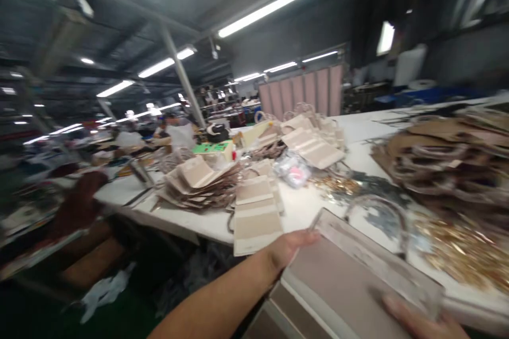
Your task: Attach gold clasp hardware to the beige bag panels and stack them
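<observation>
Two hands on one bag panel (pixel 338 280) with one loop handle (pixel 382 200), held at the near edge of one white table (pixel 298 204): pinched at the upper left corner by the left hand (pixel 292 246), touched on its face by the right hand (pixel 417 318), too blurred there to tell the grip. Beyond, two scatters of shiny gold metal pieces (pixel 465 249) and one loose brown stack (pixel 457 164). Flat, smooth, taupe, crossed by pale bands. Pointing handle-end up and right, long axis slanting from lower left, near end cut off.
</observation>
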Available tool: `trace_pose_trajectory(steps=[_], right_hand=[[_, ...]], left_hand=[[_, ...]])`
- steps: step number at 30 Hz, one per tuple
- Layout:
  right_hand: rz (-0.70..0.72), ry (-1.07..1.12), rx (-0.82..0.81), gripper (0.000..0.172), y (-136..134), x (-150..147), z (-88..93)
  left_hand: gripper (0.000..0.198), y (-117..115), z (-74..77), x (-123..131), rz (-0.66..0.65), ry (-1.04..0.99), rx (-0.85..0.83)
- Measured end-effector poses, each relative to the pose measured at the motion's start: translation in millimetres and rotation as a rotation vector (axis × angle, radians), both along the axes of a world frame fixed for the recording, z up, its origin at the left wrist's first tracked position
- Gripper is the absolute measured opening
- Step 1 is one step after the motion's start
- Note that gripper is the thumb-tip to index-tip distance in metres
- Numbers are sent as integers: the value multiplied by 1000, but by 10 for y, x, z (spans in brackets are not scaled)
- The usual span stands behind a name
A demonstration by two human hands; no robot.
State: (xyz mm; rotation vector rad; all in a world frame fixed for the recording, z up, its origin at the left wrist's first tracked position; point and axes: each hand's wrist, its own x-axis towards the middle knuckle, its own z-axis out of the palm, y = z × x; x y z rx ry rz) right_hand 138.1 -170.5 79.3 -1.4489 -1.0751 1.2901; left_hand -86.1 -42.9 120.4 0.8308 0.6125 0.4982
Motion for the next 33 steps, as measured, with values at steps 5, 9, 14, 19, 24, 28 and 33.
trace_pose_trajectory(steps=[5, 9, 14, 19, 24, 28, 33], right_hand=[[-90, 143, 15, 90, -388, 276, -59], [0, -22, 13, 77, -470, 330, -148], [75, -263, -119, 71, -480, 319, -597], [115, -523, -281, 70, -456, 343, -943], [237, -709, -209, 43, -465, 718, -671], [122, -801, 26, 36, -153, 995, -343], [148, -1072, 179, 38, 540, 917, -350]], left_hand=[[82, 152, -16, 275, -78, 91, 76], [81, 446, -109, 472, -237, 285, 315], [48, 766, -370, 771, -464, 549, 782], [45, 815, -729, 1007, -388, 709, 1015], [45, 832, -877, 1067, -356, 825, 1009], [41, 900, -821, 1106, -379, 848, 1014], [39, 924, -783, 1148, -358, 891, 1007]])
